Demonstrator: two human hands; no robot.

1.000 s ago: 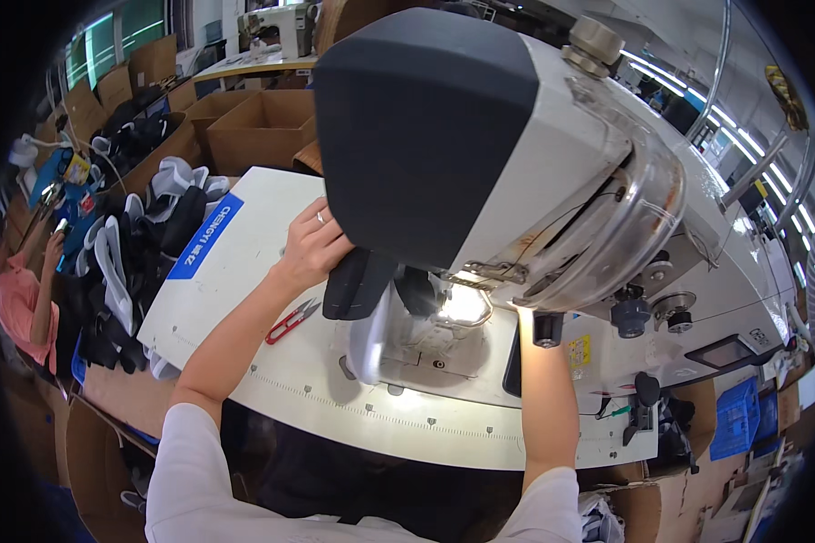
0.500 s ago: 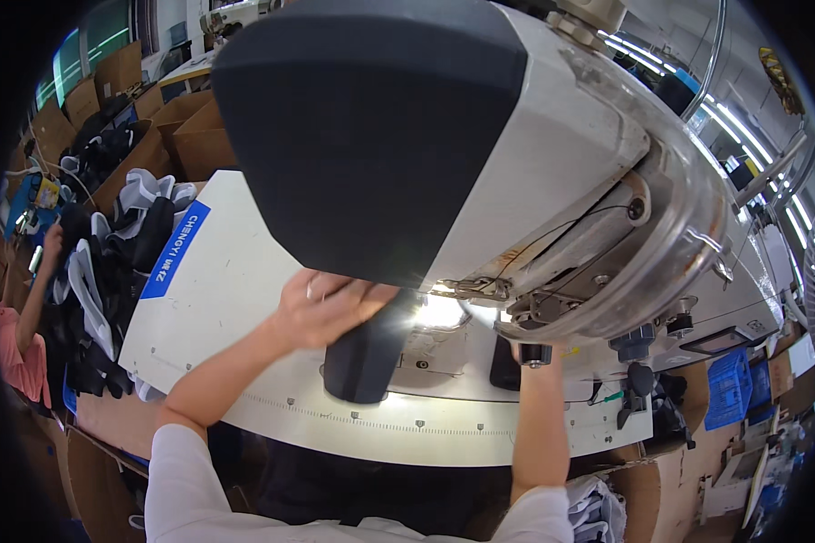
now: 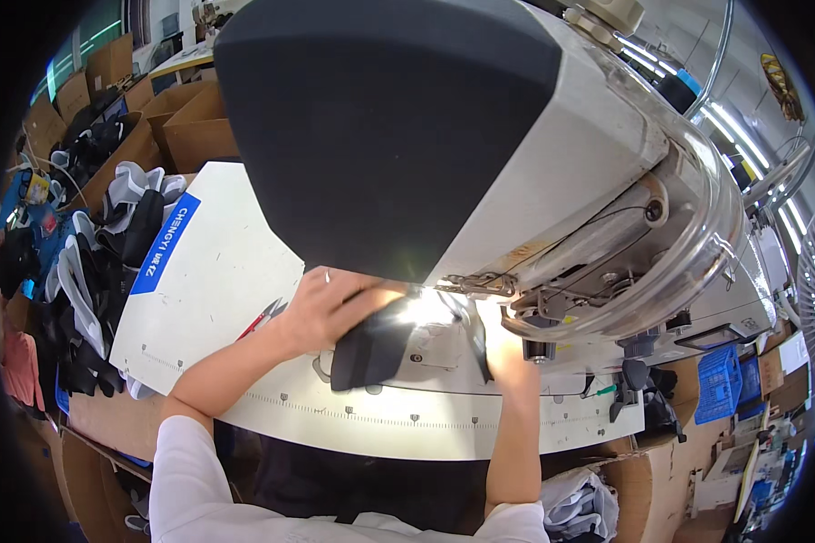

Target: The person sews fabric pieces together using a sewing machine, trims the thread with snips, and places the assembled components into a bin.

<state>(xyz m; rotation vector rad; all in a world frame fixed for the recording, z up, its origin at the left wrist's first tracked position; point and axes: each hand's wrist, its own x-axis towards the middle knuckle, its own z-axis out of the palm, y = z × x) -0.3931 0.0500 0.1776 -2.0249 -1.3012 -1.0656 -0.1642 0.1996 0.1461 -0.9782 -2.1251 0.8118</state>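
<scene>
My left hand [image 3: 324,309], with a ring on one finger, lies at the left of the lit sewing spot, its fingers bent and closed on a black fabric piece [image 3: 369,355]. That piece hangs toward me over the white table bed. Right of the lamp glare, my right hand [image 3: 509,351] reaches in under the sewing machine head [image 3: 407,136]; its fingers are lost in the glare and behind the machine. A narrow dark edge of fabric [image 3: 476,342] shows just left of it. The needle area is hidden by bright light.
Red-handled snips [image 3: 261,321] lie beside my left forearm. Black and grey fabric pieces [image 3: 91,281] are heaped left of the table [image 3: 208,235], with cardboard boxes [image 3: 195,127] behind. A blue crate [image 3: 718,385] stands at right. Another person's pink garment [image 3: 20,366] shows at far left.
My right hand and forearm have shifted left, toward the lit spot. My left hand has moved slightly right, and the black fabric's near end has drawn up a little. Snips now show.
</scene>
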